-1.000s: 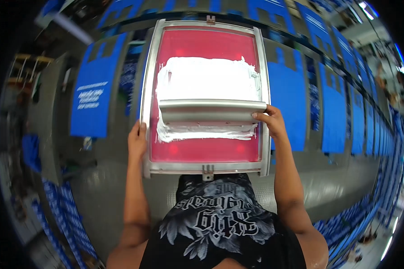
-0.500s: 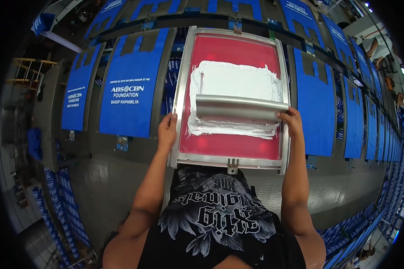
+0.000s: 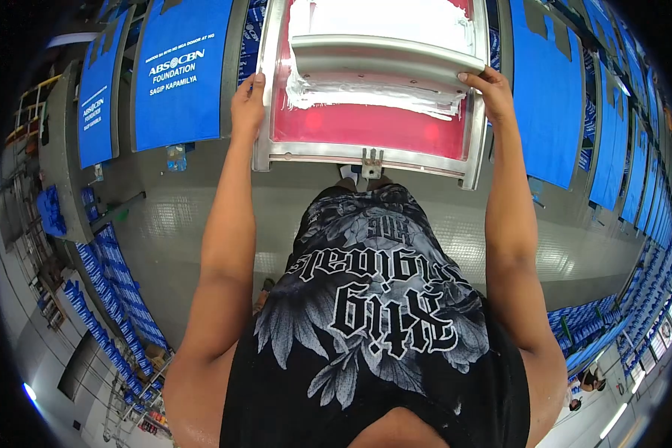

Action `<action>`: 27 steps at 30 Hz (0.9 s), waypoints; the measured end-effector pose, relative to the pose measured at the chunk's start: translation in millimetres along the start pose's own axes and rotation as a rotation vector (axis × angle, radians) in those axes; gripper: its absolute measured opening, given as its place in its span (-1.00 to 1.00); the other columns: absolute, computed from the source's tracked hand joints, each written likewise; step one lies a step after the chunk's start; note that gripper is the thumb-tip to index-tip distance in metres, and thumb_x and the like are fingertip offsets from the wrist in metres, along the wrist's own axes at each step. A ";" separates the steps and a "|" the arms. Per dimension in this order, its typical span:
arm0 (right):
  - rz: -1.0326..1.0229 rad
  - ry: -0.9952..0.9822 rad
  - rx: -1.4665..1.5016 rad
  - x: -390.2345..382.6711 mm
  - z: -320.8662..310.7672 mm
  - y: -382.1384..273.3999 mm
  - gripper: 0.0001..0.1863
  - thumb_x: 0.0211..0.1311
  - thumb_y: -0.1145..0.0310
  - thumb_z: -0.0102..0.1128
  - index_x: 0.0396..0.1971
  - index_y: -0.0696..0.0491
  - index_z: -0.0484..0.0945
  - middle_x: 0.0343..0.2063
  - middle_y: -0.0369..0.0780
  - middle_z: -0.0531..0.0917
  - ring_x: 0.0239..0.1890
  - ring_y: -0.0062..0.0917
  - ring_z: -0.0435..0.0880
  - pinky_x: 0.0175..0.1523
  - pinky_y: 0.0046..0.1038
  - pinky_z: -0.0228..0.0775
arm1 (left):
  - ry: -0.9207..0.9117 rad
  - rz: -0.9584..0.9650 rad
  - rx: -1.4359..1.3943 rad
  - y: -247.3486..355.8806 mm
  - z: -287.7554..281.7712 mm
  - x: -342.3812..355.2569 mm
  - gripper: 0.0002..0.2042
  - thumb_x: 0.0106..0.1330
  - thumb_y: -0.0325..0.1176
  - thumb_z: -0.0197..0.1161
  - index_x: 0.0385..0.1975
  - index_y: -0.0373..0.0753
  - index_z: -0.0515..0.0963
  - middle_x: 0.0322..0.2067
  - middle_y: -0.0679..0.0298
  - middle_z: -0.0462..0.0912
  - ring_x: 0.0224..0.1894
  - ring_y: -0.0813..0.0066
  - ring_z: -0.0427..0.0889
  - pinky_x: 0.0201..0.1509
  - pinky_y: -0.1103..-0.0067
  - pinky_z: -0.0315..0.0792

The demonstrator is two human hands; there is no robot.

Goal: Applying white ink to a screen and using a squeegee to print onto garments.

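Observation:
A metal-edged printing screen [image 3: 265, 123] with a red mesh lies before me at the top of the view, its far end cut off. White ink [image 3: 381, 95] is spread over the mesh. Across the ink rests a long grey squeegee [image 3: 384, 60]. My left hand [image 3: 248, 106] is closed on the screen's left rail, thumb on the edge, the other fingers mostly hidden. At the right rail, my right hand [image 3: 494, 97] grips the frame, its thumb reaching inward against the squeegee's right end. A small metal bracket [image 3: 372, 166] sits at the near rail's middle.
Blue printed fabric panels [image 3: 179, 75] lie on dark boards left of the screen, with more blue panels [image 3: 549, 97] in a row on the right. Below spreads a grey floor [image 3: 179, 239]. Stacks of blue pieces [image 3: 108, 269] stand lower left; people [image 3: 591, 379] appear far right.
The screen, squeegee and both hands now sit higher in the picture, and more of my shirt and the floor shows. Both hands keep the same places on the frame.

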State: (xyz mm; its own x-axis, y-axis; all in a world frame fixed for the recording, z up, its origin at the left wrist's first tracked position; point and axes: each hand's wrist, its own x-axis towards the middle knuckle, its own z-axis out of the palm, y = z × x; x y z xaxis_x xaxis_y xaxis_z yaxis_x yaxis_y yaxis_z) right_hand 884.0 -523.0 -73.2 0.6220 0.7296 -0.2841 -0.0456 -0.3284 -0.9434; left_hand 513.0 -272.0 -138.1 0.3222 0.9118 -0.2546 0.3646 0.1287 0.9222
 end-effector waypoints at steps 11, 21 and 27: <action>-0.096 -0.165 -0.762 -27.2 -5.8 -38.3 -0.55 -0.25 0.43 0.28 -0.22 0.27 0.56 -0.32 -0.02 0.66 -0.26 -0.33 0.64 -0.07 -0.41 0.42 | 0.079 0.608 0.563 29.7 0.0 -19.3 -0.41 0.09 -0.05 0.30 0.02 -0.36 0.41 -0.06 -0.05 0.46 0.00 0.01 0.41 0.09 0.26 0.28; -0.241 -0.195 -1.202 -43.5 31.5 -72.6 -0.54 -0.35 0.56 0.17 -0.25 0.01 0.60 -0.44 -0.05 0.63 -0.31 -0.12 0.59 -0.18 -0.22 0.46 | -0.588 0.746 1.050 165.8 55.0 -12.7 -0.82 -0.04 -0.40 0.28 -0.39 -0.21 0.54 -0.44 0.16 0.59 -0.29 0.14 0.56 -0.22 0.31 0.42; -0.594 0.078 -1.350 91.4 32.1 -72.3 -0.67 -0.18 0.53 0.06 -0.27 0.07 0.51 -0.40 -0.12 0.61 -0.26 -0.27 0.58 -0.11 -0.19 0.30 | -0.247 0.945 0.932 153.6 100.8 99.5 -0.73 -0.09 -0.46 0.26 -0.31 -0.23 0.50 -0.35 0.14 0.57 -0.24 0.11 0.51 -0.15 0.31 0.40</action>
State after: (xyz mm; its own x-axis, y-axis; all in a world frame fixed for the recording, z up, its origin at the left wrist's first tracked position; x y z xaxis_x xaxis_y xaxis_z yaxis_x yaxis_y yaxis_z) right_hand 919.1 -413.2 -36.5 0.3305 0.9349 0.1292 0.9437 -0.3290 -0.0333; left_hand 689.2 -200.8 -51.1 0.8894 0.3971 0.2265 0.3384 -0.9049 0.2581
